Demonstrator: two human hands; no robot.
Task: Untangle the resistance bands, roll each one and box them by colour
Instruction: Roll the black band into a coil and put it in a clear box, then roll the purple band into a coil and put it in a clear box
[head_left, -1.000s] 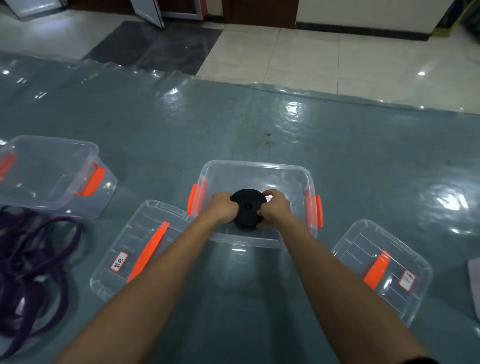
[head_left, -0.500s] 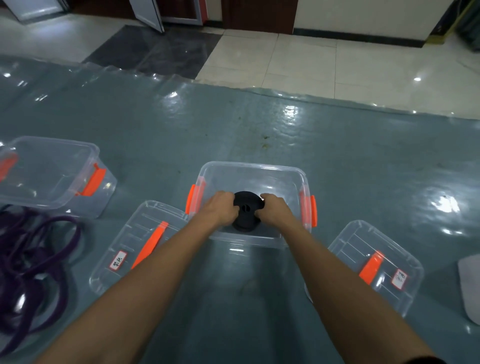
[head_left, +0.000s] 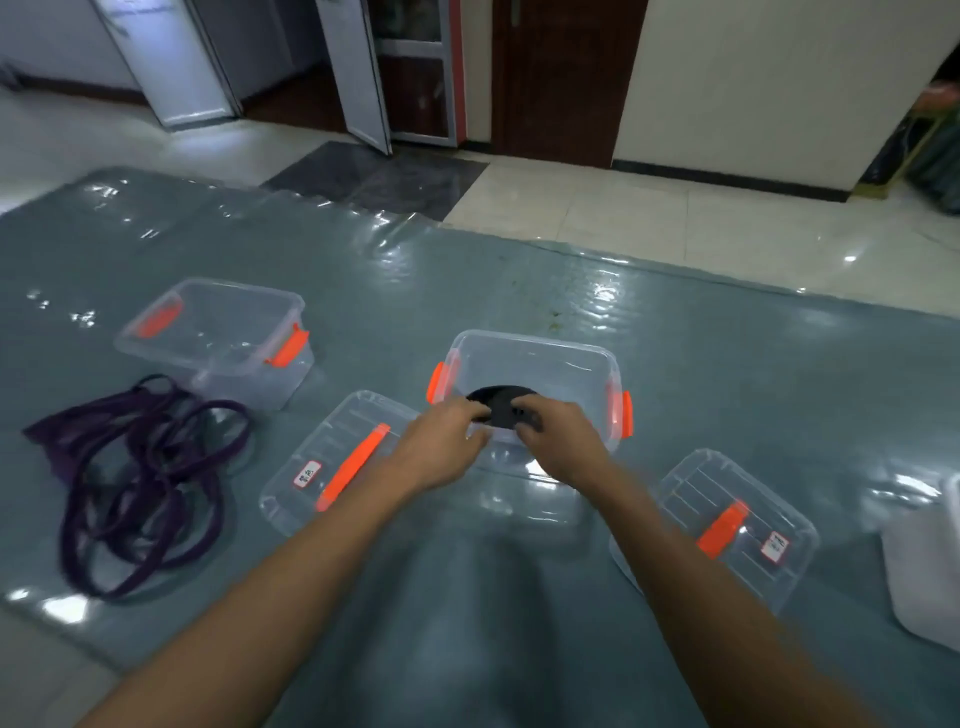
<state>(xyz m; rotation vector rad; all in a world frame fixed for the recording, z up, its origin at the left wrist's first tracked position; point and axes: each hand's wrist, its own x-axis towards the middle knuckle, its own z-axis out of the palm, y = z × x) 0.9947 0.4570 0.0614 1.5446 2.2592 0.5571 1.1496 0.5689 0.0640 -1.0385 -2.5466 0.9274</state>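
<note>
Whereas a second ago the camera looked steeply down, view: it is now tipped up, so open doors (head_left: 358, 78) and a cream wall (head_left: 779, 78) show at 12 o'clock beyond the tiled floor (head_left: 701, 234).
Black roll (head_left: 501, 408): earlier a full disc level with the near rim, it now sits lower inside the middle box (head_left: 535, 340), shows as a flattened oval, and is partly hidden by the fingers.
Left hand (head_left: 441, 452): still at the roll's 9 o'clock edge with its fingers curled onto it; blur hides how firm the grip is.
Right hand (head_left: 563, 441): still at the roll's 3 o'clock edge, fingers curled over the top and holding it.
Roll to hands: it lies between the two sets of fingertips, at 12 o'clock from both wrists and touching both hands.
Purple bands (head_left: 140, 483): a loose tangle on the mat (head_left: 727, 364) at 9 o'clock from the hands and well apart from them, now seen whole where before it was cut off by the frame edge.
Left box (head_left: 234, 286): clear with orange clasps, at 10 o'clock from the middle box, just past the tangle.
Left lid (head_left: 337, 467): flat on the mat at 8 o'clock from the middle box, just beside the left wrist.
Right lid (head_left: 727, 525): flat at 4 o'clock from the middle box, beside the right forearm.
White tub (head_left: 924, 571): at the 3 o'clock edge of the view, showing more than before.
</note>
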